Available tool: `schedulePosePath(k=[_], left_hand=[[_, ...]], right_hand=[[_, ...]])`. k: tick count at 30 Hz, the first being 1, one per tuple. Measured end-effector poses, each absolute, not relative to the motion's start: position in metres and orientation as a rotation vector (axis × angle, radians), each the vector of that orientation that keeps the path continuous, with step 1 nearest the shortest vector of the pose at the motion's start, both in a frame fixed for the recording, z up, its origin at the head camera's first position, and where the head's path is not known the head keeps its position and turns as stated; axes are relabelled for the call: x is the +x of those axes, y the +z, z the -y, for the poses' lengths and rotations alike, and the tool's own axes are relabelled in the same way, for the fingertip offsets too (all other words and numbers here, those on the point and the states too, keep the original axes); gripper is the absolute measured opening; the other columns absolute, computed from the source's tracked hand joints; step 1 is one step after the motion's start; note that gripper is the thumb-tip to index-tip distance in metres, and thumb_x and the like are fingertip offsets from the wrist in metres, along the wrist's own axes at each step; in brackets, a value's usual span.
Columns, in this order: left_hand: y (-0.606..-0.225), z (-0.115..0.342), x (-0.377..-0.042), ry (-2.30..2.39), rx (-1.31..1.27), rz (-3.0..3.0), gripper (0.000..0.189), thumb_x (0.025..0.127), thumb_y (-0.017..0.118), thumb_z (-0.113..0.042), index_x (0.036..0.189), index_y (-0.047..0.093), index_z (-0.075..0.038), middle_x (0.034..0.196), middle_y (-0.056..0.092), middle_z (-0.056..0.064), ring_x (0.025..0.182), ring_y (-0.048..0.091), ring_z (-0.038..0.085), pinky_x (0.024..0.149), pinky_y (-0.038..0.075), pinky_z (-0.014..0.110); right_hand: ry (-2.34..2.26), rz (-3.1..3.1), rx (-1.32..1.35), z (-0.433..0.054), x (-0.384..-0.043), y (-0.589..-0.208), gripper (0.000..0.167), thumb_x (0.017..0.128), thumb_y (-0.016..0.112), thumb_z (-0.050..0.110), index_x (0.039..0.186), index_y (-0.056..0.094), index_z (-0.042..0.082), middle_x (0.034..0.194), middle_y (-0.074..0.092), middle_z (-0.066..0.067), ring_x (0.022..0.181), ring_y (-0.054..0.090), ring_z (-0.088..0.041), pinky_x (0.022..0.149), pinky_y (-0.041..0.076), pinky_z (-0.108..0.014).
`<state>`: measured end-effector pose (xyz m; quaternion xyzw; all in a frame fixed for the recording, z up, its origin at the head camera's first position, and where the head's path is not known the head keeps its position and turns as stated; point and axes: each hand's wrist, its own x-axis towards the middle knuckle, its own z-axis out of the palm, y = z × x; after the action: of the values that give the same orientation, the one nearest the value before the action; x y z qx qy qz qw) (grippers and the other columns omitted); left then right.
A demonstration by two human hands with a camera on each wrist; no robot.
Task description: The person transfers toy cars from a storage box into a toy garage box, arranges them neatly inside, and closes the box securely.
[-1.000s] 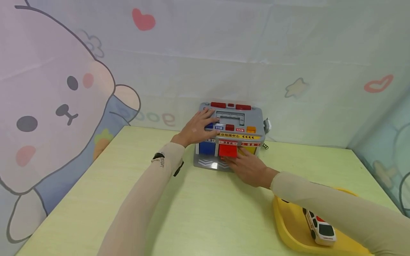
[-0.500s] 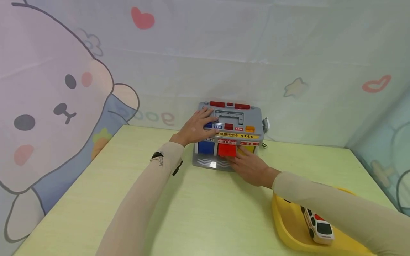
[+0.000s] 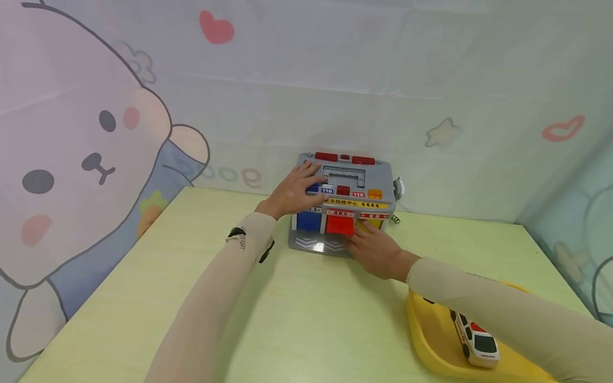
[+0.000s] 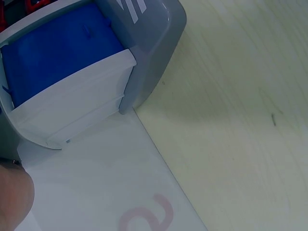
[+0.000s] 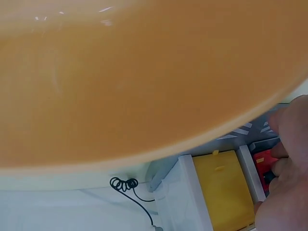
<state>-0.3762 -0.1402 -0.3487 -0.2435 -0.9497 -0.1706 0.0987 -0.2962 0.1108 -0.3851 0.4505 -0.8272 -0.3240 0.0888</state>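
A grey toy rescue-station playset (image 3: 344, 201) stands against the back wall. My left hand (image 3: 296, 192) rests spread on its top left corner, over the front edge. The blue door (image 4: 62, 48) below is down. In the middle bay the red door (image 3: 340, 225) is swung up. My right hand (image 3: 372, 249) reaches under it, its forefinger lying across the yellow door (image 5: 224, 190). In the right wrist view the curled fingers (image 5: 281, 166) hold a red toy vehicle (image 5: 262, 161) with a black wheel at the bay mouth, mostly hidden by the hand.
A yellow tray (image 3: 420, 340) sits at the front right, partly under my right forearm, with a white toy ambulance (image 3: 475, 340) in it. A coiled black cord (image 5: 124, 184) hangs at the playset's right side. A printed cloth (image 3: 335, 74) covers the wall.
My right fingertips have drawn slightly right, away from under the red door. My left hand and the playset stay where they were; the head view shifts slightly.
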Motion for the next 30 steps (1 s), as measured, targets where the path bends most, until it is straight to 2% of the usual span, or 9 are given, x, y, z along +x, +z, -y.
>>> schedulePosePath(k=[12, 17, 22, 30], left_hand=[[-0.349, 0.141, -0.376, -0.519, -0.718, 2.812, 0.062, 0.095, 0.054, -0.053, 0.148, 0.052, -0.021, 0.167, 0.023, 0.004, 0.158, 0.009, 0.023, 0.128, 0.004, 0.040], [-0.347, 0.141, -0.375, -0.511, -0.705, 2.814, 0.062, 0.094, 0.055, -0.054, 0.147, 0.052, -0.022, 0.167, 0.024, 0.004, 0.158, 0.010, 0.023, 0.128, 0.005, 0.040], [-0.346, 0.140, -0.374, -0.504, -0.695, 2.823, 0.063, 0.094, 0.054, -0.054, 0.148, 0.052, -0.022, 0.167, 0.024, 0.003, 0.158, 0.010, 0.023, 0.128, 0.005, 0.040], [-0.346, 0.140, -0.374, -0.511, -0.697, 2.819, 0.062, 0.094, 0.055, -0.054, 0.148, 0.051, -0.023, 0.167, 0.024, 0.002, 0.158, 0.010, 0.022, 0.128, 0.004, 0.039]], right_hand=[[-0.818, 2.489, 1.398, -0.103, -0.285, -0.380, 0.063, 0.095, 0.066, 0.027, 0.151, 0.043, 0.010, 0.160, 0.040, -0.006, 0.150, 0.033, -0.029, 0.124, 0.021, -0.054], [-0.718, 2.501, 1.450, -0.099, -0.277, -0.379, 0.066, 0.096, 0.065, 0.028, 0.155, 0.038, 0.013, 0.161, 0.038, -0.004, 0.151, 0.033, -0.025, 0.122, 0.027, -0.052], [-0.473, 2.593, 1.528, -0.095, -0.267, -0.374, 0.065, 0.099, 0.060, 0.033, 0.156, 0.035, 0.014, 0.162, 0.036, -0.006, 0.151, 0.033, -0.026, 0.119, 0.034, -0.048], [-0.348, 2.561, 1.629, -0.090, -0.256, -0.359, 0.064, 0.100, 0.059, 0.036, 0.155, 0.038, 0.012, 0.160, 0.040, -0.007, 0.149, 0.035, -0.026, 0.121, 0.031, -0.044]])
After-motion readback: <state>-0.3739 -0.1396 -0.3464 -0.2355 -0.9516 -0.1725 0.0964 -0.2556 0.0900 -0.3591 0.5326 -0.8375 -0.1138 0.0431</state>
